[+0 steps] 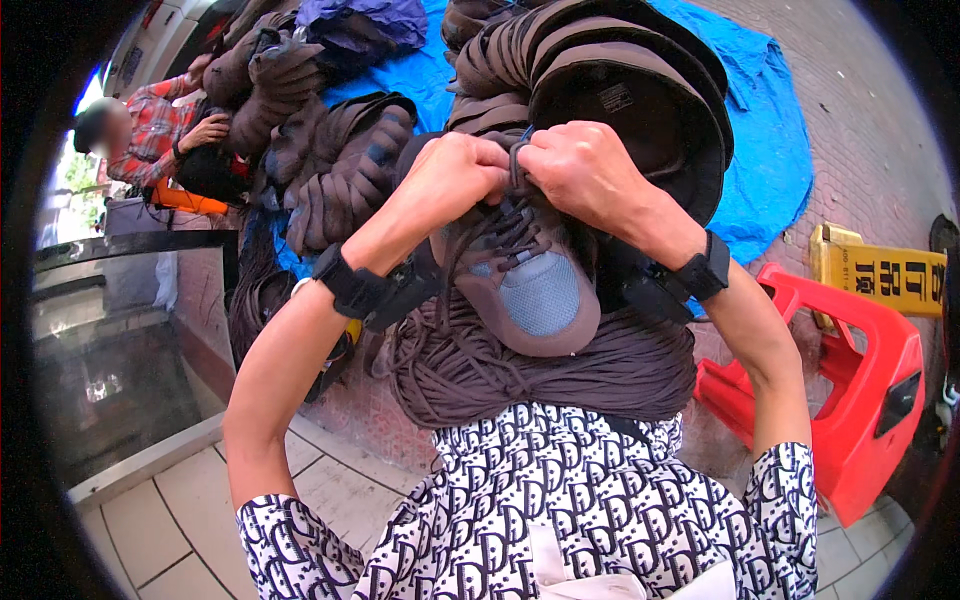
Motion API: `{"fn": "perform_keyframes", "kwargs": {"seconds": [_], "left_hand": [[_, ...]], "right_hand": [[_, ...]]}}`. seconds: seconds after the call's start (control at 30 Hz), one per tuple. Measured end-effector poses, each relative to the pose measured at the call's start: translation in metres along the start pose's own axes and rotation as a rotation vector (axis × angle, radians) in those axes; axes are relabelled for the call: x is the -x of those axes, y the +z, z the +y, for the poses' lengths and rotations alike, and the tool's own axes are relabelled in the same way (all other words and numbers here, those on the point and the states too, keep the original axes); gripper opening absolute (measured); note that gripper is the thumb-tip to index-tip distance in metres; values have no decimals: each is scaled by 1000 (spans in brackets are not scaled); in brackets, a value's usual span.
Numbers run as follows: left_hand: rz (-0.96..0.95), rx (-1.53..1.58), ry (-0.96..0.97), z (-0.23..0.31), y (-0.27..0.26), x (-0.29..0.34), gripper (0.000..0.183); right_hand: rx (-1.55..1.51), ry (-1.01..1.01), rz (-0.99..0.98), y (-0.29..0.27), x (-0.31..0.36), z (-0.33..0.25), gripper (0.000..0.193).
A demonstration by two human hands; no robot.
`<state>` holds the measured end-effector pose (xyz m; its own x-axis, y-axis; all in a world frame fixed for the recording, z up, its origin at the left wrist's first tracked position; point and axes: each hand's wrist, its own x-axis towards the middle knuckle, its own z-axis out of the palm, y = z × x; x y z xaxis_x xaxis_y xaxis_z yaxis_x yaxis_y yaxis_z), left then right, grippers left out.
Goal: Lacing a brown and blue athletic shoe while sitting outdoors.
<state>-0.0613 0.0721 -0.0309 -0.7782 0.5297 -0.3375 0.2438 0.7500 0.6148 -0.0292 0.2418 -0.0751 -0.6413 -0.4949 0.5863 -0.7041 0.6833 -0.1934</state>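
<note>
A brown shoe [540, 290] with a blue mesh toe sits before me, its toe pointing my way. My left hand [452, 178] is closed in a pinch at the top of the lacing, on the dark shoelace [514, 238]. Just right of it, my right hand [588, 172] also pinches the lace, its fingertips close to the left ones. The lace crosses the tongue in several rows, and one strand hangs down the shoe's left side. Under the toe lies a thick bundle of dark laces [470, 370] across my lap. My fingers partly hide the shoe's collar.
Stacked brown caps or shoe-like pieces [640, 60] rise behind the shoe, on a blue tarp [770, 130]. More brown piles [345, 180] lie left, near a seated person [165, 130] in a plaid shirt. A red plastic stool [880, 370] and a glass-topped case [130, 350] flank me.
</note>
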Motion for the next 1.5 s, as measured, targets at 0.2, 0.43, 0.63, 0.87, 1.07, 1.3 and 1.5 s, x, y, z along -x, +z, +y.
{"fn": "perform_keyframes", "kwargs": {"seconds": [0.2, 0.43, 0.63, 0.87, 1.07, 1.3, 1.5], "left_hand": [[-110, 57, -10, 9, -2, -4, 13], [-141, 42, 46, 9, 2, -4, 14], [22, -313, 259, -14, -6, 14, 15], [376, -200, 504, 15, -27, 66, 6], [580, -265, 566, 20, -22, 46, 6], [739, 266, 339, 17, -9, 34, 8], [823, 386, 474, 26, 2, 30, 12]], "right_hand": [[-388, 163, 120, 4, 9, 4, 5], [-644, 380, -6, -5, 10, 1, 20], [-834, 434, -232, -10, -17, 0, 26], [-400, 58, -82, -8, -15, 12, 20], [-923, 367, -16, -13, -30, -13, 21], [-1309, 832, -3, -10, -41, -17, 6], [-1585, 942, 113, -18, -37, -39, 8]]}}
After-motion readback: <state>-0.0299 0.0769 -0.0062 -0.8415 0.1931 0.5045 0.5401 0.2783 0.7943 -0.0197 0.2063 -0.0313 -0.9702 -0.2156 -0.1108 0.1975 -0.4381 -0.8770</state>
